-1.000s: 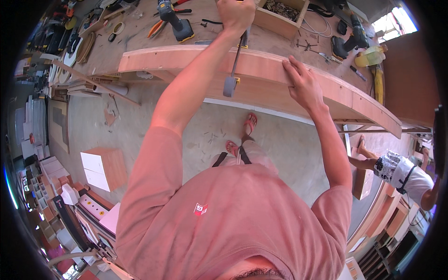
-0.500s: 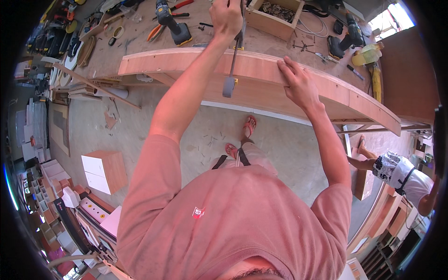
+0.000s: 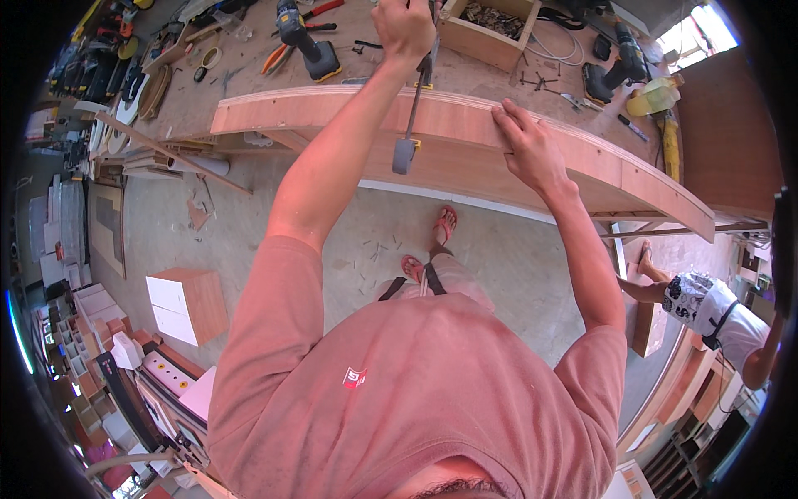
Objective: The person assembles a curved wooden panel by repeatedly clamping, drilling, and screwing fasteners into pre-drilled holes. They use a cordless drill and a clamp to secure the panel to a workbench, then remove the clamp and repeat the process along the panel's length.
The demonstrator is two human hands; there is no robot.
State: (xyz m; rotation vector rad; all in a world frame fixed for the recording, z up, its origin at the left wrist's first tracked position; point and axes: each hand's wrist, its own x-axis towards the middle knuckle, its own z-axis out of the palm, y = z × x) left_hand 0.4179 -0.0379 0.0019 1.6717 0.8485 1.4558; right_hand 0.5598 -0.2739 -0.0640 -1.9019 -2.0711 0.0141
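One open-topped wooden box (image 3: 475, 50) stands on the surface (image 3: 241, 76), near the left hand (image 3: 405, 37) and to the right of it, and holds a heap of small brownish pieces (image 3: 497, 18), too small to tell apart. Farther right, a clear plastic bottle (image 3: 653, 100) contains pale yellow liquid and lies tilted beside a cordless drill (image 3: 615, 73).

The left hand's grip is clenched around the upper part of a bar clamp (image 3: 403, 156); the topmost end is cut off by the picture's edge. The clamp's dark bar runs down across the front of a long plywood piece (image 3: 465, 125), its grey lower jaw hanging in front of the face; whether that jaw touches the wood, I cannot tell. The right hand (image 3: 534, 151) grasps no tool: its fingers lie extended on the plywood's upper edge.

Left of the left hand are another cordless drill (image 3: 303, 40) and orange-handled pliers (image 3: 274, 58). Dark screws (image 3: 540, 83) lie scattered below the box's right side.

Compared with half a second ago, the clamp's lower end sits slightly farther left, and so do the right hand's fingertips. Box, bottle and plywood keep their places.
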